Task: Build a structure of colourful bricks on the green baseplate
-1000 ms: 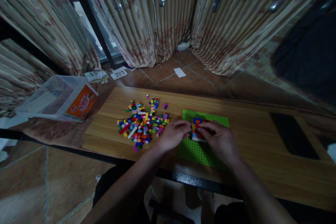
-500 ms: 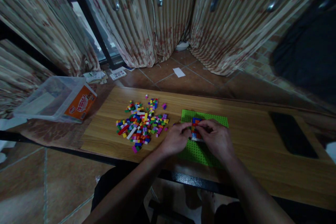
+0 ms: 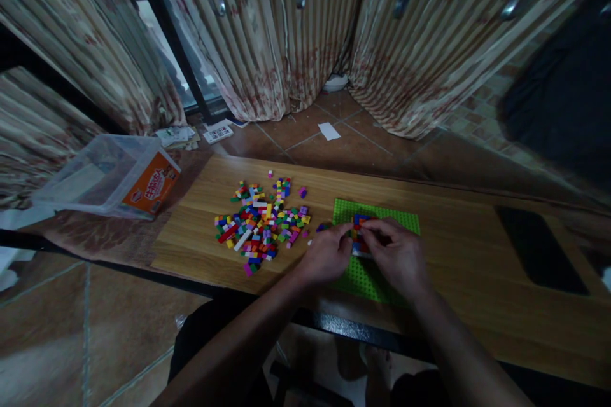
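Observation:
A low build of blue, red and white toy bricks (image 3: 361,249) stands on the green studded baseplate (image 3: 377,208). At the left side of the build, my left hand (image 3: 329,254) is closed, its index finger and thumb against the bricks. My right hand (image 3: 400,255) pinches with thumb and index finger over the right side of the build. Whatever lies between those fingertips is too small and covered to make out. Parts of the build are hidden under both hands.
Left of the baseplate lies a loose heap of coloured toy bricks (image 3: 260,219) on the wooden table (image 3: 453,254). A dark flat slab (image 3: 539,248) rests at the right. Beyond the left end stands a clear plastic bin (image 3: 107,175) with an orange label.
The whole view has shifted slightly, so things appear a little farther right. Both hands stay at the brick build, with only slight finger movement.

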